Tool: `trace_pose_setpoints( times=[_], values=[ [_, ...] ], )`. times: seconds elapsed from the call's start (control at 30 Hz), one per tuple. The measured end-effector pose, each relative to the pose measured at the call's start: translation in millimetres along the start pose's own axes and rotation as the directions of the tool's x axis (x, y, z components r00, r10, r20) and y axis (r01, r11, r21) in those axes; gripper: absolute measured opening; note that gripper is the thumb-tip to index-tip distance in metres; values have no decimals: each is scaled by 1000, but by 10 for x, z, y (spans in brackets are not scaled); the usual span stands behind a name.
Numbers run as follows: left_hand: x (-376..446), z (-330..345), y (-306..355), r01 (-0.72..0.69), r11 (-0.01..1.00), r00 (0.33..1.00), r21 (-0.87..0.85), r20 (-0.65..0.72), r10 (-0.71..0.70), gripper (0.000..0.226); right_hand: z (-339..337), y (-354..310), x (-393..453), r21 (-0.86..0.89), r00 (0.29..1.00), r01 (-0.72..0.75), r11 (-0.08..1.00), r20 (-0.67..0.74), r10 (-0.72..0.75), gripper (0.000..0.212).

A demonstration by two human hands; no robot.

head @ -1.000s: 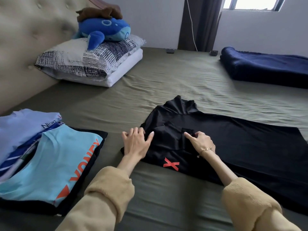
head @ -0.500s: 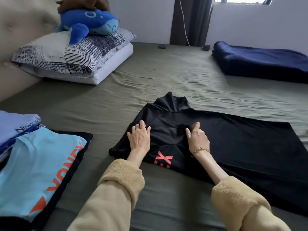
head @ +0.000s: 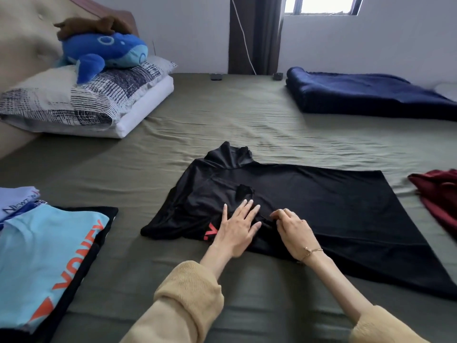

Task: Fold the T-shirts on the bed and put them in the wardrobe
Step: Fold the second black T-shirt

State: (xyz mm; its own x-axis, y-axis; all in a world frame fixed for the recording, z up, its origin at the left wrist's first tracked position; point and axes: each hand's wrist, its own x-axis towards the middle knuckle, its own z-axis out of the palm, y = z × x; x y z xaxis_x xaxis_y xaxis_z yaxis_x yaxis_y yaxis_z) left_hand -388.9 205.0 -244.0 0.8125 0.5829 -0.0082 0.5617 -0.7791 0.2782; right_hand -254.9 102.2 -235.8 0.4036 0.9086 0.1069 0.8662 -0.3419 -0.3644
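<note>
In the middle of the bed (head: 247,115), a black T-shirt (head: 333,214) lies spread on the green sheet. The left hand (head: 237,226) rests flat on its cloth with straight fingers — partly covering a red print. Just to its right, the right hand (head: 294,231) has curled fingers that pinch a fold of the same T-shirt. At the near left lies a stack of folded T-shirts (head: 44,256), and at the right edge a dark red garment (head: 440,194).

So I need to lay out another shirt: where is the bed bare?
Bare sheet between the pillows, blanket and black shirt; also a strip between that shirt and the folded stack. Crowded at right, by the red garment.
</note>
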Motion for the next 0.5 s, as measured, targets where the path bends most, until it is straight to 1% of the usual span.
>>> trace_pose_setpoints(
  times=[0.07, 0.17, 0.2, 0.27, 0.33, 0.43, 0.5],
  values=[
    [4, 41, 95, 7, 1000, 1000, 17, 24, -7, 55, -135, 140, -60, 33, 999, -24, 999, 33, 23, 23],
    [3, 89, 216, -2, 1000, 999, 28, 40, 1, 54, -311, 404, -152, -27, 989, -33, 999, 146, 36, 18],
    [3, 98, 262, -13, 1000, 999, 19, 31, 13, 52, -349, 499, -184, -30, 983, -31, 999, 182, 36, 17],
    [15, 92, 366, -20, 999, 999, -41, -28, 19, 45, -407, 672, -251, -23, 976, -13, 1000, 215, 18, 15],
    [48, 47, 468, -11, 997, 997, -74, -78, 5, 38, -438, 797, -283, 5, 977, 13, 1000, 214, -14, 16],
    [139, -12, 618, -21, 999, 998, -32, -55, 20, 23, -485, 896, -306, 55, 980, 39, 998, 191, -48, 17],
    [177, -36, 681, -6, 998, 998, -63, -55, 3, 17, -490, 927, -282, 30, 986, 47, 998, 162, -51, 17]
  ],
)
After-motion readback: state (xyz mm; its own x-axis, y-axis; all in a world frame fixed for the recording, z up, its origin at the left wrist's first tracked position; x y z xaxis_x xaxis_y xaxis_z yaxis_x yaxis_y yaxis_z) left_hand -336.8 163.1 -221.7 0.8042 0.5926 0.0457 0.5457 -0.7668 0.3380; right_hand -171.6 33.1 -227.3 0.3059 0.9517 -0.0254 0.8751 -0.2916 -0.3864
